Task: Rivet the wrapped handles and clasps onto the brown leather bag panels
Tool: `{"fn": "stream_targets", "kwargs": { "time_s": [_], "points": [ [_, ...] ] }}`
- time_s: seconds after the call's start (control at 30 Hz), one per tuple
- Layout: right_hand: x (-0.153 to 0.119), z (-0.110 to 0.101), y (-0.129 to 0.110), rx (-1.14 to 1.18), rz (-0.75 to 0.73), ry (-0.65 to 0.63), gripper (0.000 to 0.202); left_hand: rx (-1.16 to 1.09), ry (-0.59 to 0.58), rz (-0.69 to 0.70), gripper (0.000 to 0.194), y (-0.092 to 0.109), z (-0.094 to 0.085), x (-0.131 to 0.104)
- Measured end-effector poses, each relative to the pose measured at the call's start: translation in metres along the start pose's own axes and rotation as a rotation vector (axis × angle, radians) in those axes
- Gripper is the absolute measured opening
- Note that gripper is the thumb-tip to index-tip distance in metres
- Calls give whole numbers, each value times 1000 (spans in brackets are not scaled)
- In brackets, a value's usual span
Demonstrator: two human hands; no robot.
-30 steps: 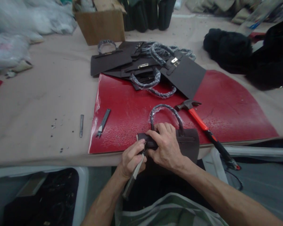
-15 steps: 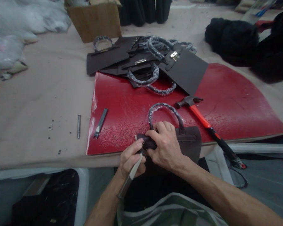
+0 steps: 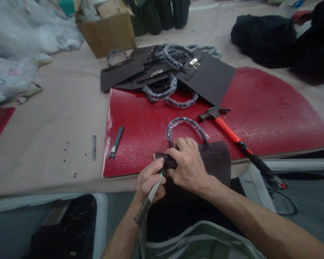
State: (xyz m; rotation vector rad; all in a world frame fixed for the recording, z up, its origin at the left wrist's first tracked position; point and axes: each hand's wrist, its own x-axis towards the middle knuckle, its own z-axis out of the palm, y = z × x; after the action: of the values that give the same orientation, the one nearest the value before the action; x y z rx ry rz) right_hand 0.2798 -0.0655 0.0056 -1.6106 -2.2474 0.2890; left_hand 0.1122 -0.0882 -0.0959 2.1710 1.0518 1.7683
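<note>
My left hand [image 3: 150,180] is closed around a metal punch [image 3: 144,209], a dark rod with a pale wrapped stretch. Its butt points down toward me, and its working tip is hidden at my fingertips. My right hand [image 3: 188,163] grips a dark brown bag panel [image 3: 217,167] at the red board's front edge, fingers folded over the strap [image 3: 162,157]. From the panel rises a curved handle [image 3: 187,119] wrapped in clear film. Both hands meet at the strap's left end.
A claw hammer [image 3: 228,130] lies right on the red board [image 3: 270,108], its grip overhanging the front edge. Left lie a pronged punch [image 3: 117,142] and a short metal rod [image 3: 94,147]. More bag panels [image 3: 209,77] are piled behind, near a cardboard box [image 3: 108,36]. White bins stand below.
The view has shifted slightly. Both hands keep their hold at the strap's left end, and the punch in my left hand shows only a small change in tilt.
</note>
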Motion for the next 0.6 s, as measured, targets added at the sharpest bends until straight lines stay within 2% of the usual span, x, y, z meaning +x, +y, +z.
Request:
{"fn": "stream_targets", "kwargs": {
  "time_s": [0.1,0.4,0.6],
  "points": [
    [1,0,0,-9,0,-1,28,-23,-7,130,15,4,-4,11],
    [2,-1,0,-21,-7,20,24,-56,-56,115,25,12,-8,26],
    [0,-2,0,-46,-27,25,20,-29,-85,70,20,16,-9,34]
  ]
}}
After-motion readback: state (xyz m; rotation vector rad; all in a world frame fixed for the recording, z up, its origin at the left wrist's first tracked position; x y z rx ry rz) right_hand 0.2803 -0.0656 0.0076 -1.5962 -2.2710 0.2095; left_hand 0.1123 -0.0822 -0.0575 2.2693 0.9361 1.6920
